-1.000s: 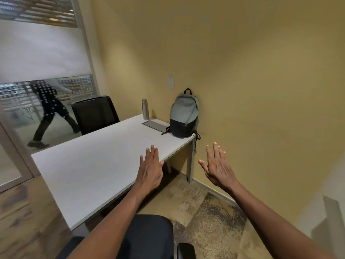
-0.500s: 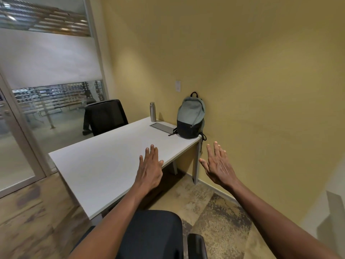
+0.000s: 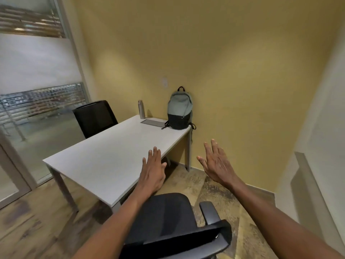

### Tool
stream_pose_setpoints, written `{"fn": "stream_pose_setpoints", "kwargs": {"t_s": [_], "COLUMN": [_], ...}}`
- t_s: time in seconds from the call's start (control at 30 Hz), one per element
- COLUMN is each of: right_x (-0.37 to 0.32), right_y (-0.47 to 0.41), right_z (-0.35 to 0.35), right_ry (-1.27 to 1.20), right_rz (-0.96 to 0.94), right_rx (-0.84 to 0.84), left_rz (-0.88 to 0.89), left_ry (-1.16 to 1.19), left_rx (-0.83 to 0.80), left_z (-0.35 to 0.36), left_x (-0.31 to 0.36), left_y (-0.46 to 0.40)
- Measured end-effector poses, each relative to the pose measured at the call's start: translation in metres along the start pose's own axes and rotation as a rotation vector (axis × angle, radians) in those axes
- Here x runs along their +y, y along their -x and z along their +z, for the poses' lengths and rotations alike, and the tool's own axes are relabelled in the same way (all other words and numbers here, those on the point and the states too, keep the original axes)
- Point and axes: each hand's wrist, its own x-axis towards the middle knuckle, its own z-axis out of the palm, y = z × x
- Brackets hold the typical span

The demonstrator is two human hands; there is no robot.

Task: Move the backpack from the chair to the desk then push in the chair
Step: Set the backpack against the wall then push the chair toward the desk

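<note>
A grey-green and black backpack (image 3: 180, 111) stands upright on the far right corner of the white desk (image 3: 104, 161), leaning against the yellow wall. A black office chair (image 3: 168, 217) with an armrest (image 3: 209, 212) sits just below me, its seat partly beside the desk's near edge and nothing on it. My left hand (image 3: 152, 171) hovers open above the desk's near right edge. My right hand (image 3: 216, 163) is open in the air right of the desk, over the floor. Neither hand touches the chair or the backpack.
A metal bottle (image 3: 141, 109) and a flat grey panel (image 3: 152, 122) lie near the backpack. A second black chair (image 3: 95, 117) stands behind the desk. A glass wall and door (image 3: 37, 113) are on the left, a white ledge (image 3: 313, 184) on the right.
The view has pulled back and tilted down, so more of the near chair, its backrest and armrest show. Both hands stay open and roughly in place. The person behind the glass is gone.
</note>
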Motion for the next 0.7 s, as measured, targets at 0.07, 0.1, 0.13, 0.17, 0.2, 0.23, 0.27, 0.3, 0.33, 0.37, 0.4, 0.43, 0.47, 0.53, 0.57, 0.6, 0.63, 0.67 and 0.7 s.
{"fn": "stream_pose_setpoints", "kwargs": {"t_s": [0.07, 0.1, 0.13, 0.17, 0.2, 0.23, 0.27, 0.3, 0.33, 0.37, 0.4, 0.43, 0.47, 0.53, 0.57, 0.6, 0.63, 0.67, 0.7], "right_x": [-0.021, -0.030, -0.038, -0.044, -0.049, -0.054, -0.057, -0.060, -0.062, -0.064, -0.065, -0.066, -0.067, -0.068, -0.068, -0.069, -0.070, -0.071, -0.073], "right_y": [0.023, 0.034, 0.044, 0.054, 0.064, 0.073, 0.082, 0.090, 0.096, 0.102, 0.108, 0.113, 0.118, 0.127, 0.132, 0.138, 0.142, 0.147, 0.152], "right_z": [-0.002, -0.003, -0.003, -0.004, -0.005, -0.007, -0.008, -0.009, -0.011, -0.013, -0.015, -0.017, -0.019, -0.021, -0.022, -0.021, -0.020, -0.019, -0.017], "right_ry": [-0.008, -0.008, -0.005, 0.002, 0.008, 0.011, 0.011, 0.012, 0.012, 0.011, 0.007, 0.003, 0.000, -0.003, -0.006, -0.009, -0.012, -0.016, -0.024], "right_rz": [0.015, 0.023, 0.031, 0.039, 0.047, 0.054, 0.061, 0.065, 0.067, 0.068, 0.069, 0.070, 0.070, 0.067, 0.067, 0.066, 0.066, 0.065, 0.066], "right_rx": [-0.008, -0.017, -0.026, -0.036, -0.045, -0.050, -0.052, -0.054, -0.056, -0.059, -0.059, -0.054, -0.047, -0.045, -0.055, -0.066, -0.076, -0.088, -0.100], "left_rz": [0.012, 0.018, 0.024, 0.031, 0.039, 0.048, 0.056, 0.061, 0.065, 0.068, 0.069, 0.070, 0.072, 0.069, 0.062, 0.055, 0.051, 0.048, 0.045], "left_ry": [0.024, 0.031, 0.033, 0.032, 0.031, 0.032, 0.031, 0.028, 0.022, 0.017, 0.012, 0.009, 0.008, 0.015, 0.023, 0.034, 0.043, 0.046, 0.042], "left_rx": [-0.009, -0.020, -0.030, -0.044, -0.057, -0.063, -0.060, -0.052, -0.044, -0.041, -0.039, -0.036, -0.033, -0.031, -0.031, -0.031, -0.028, -0.025, -0.023], "left_z": [-0.007, -0.009, -0.010, -0.010, -0.010, -0.010, -0.010, -0.010, -0.011, -0.011, -0.012, -0.012, -0.012, -0.014, -0.014, -0.015, -0.016, -0.017, -0.019], "left_x": [-0.011, -0.015, -0.019, -0.022, -0.024, -0.026, -0.027, -0.028, -0.029, -0.030, -0.030, -0.030, -0.030, -0.029, -0.027, -0.026, -0.024, -0.023, -0.023], "left_y": [0.019, 0.029, 0.039, 0.048, 0.057, 0.064, 0.070, 0.076, 0.080, 0.085, 0.089, 0.094, 0.099, 0.107, 0.112, 0.118, 0.122, 0.127, 0.131]}}
